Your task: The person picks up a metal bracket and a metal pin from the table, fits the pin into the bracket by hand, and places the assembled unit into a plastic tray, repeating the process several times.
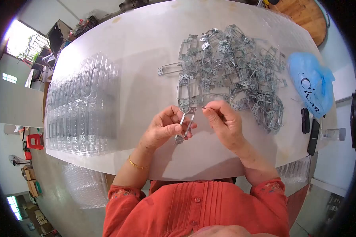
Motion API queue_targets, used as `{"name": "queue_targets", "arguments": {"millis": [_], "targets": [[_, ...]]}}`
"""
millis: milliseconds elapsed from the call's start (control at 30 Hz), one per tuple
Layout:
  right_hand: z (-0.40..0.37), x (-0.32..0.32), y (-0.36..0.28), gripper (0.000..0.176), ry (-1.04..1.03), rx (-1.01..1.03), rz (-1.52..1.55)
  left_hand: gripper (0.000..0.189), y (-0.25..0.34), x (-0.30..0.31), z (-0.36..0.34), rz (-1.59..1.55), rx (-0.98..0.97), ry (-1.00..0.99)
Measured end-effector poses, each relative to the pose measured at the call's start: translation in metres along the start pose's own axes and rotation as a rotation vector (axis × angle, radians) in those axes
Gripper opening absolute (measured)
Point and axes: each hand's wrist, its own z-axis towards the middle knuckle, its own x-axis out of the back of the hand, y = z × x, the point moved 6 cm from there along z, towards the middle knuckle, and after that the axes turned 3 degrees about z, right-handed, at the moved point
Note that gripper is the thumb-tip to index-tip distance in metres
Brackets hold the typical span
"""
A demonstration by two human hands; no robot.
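Observation:
My left hand [164, 127] grips a narrow metal bracket frame [179, 139], thumb on one side and fingers on the other. The bracket's lower end, with a small plate, points toward me. Close to its upper end, my right hand [227, 122] is closed in a pinch between thumb and index finger. Whatever sits in that pinch is too small to make out. Beyond both hands spreads a tangled heap of similar metal brackets [233, 71], and its nearest pieces lie just past my fingertips.
Clear plastic trays [83, 122] holding brackets are stacked on the table's [142, 35] left. On the right are a blue plastic bag [310, 85], a small black case [305, 120], a dark flat object [313, 137] and a transparent container [333, 134]. Bubble wrap [85, 185] hangs below the left edge.

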Motion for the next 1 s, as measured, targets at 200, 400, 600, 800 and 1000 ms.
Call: {"name": "queue_targets", "arguments": {"millis": [200,400,600,800,1000], "targets": [[0.0,-0.007,-0.01,0.011,0.001,0.13,-0.148,0.033,0.003,0.005,0.001,-0.046,-0.03,0.031],[0.0,-0.007,-0.011,0.012,-0.019,0.09,-0.164,0.043,-0.001,0.012,0.002,0.002,-0.014,0.042],[-0.001,-0.008,-0.02,0.011,-0.034,0.135,-0.285,0.044,0.0,0.013,0.0,0.134,0.005,0.059],[0.002,-0.008,-0.005,0.015,-0.139,-0.01,-0.19,0.045,0.007,0.011,-0.001,0.229,0.005,0.114],[0.003,-0.012,0.003,0.022,-0.324,-0.398,0.253,0.045,0.011,0.007,-0.001,0.307,0.012,0.018]]}}
